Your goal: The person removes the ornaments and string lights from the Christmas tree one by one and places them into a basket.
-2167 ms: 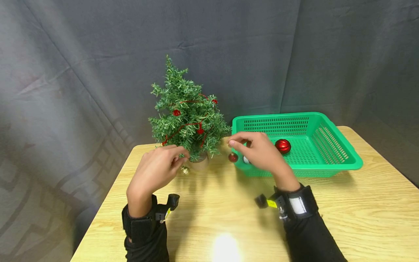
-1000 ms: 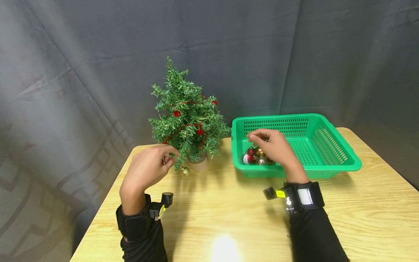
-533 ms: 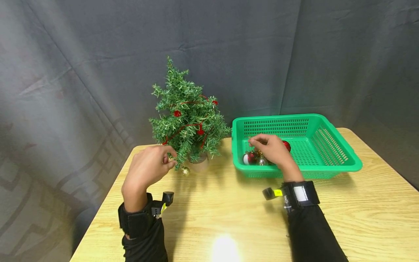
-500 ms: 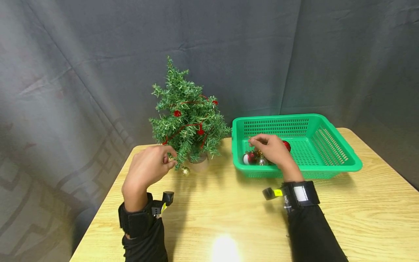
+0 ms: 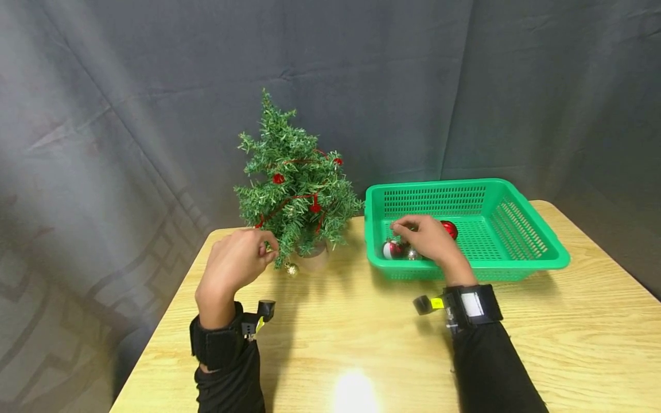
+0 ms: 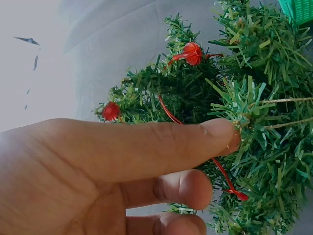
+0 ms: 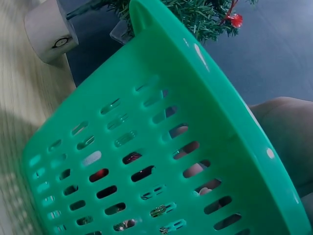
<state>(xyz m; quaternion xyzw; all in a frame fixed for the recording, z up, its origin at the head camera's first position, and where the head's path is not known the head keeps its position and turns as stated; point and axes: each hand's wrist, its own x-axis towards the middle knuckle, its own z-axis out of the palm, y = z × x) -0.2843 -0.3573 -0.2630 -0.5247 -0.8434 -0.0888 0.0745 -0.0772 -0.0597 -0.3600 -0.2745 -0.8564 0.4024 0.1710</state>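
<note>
The table's [image 5: 335, 321] far left corner lies just beyond the left hand [image 5: 234, 261], and its left edge slants down past the outer side of that wrist. A grey curtain [image 5: 392, 86] hangs behind everything. The two hands are well apart, with tabletop and the tree's pale base [image 5: 315, 261] between them. The right hand [image 5: 428, 235] is over the near left part of a green basket [image 5: 465, 265], so the left wall and near rim stand close to its fingers; the basket floor stretches away to its right.

The left hand pinches a branch tip [image 6: 244, 117], its thumb [image 6: 146, 142] against the needles and the other fingers bent below. A gold cord [image 6: 288, 101] runs from beside the thumb tip along the branch. On the right hand, thumb and forefinger are bent toward each other and nearly together; whether they hold anything I cannot tell, as the basket wall hides most of them in the wrist view.

A gold ball [image 5: 291, 269], small and glittery, hangs just below the left fingertips. The green tree [image 5: 289, 149] rises above and beyond that hand, upright, with red string [image 5: 296, 197] and red ornaments [image 5: 278, 178]. Just below the right fingers lie a red-and-white ball [image 5: 391, 249] and a silver ball [image 5: 412, 253]; a ridged red ball [image 5: 450, 229] is behind that hand.
</note>
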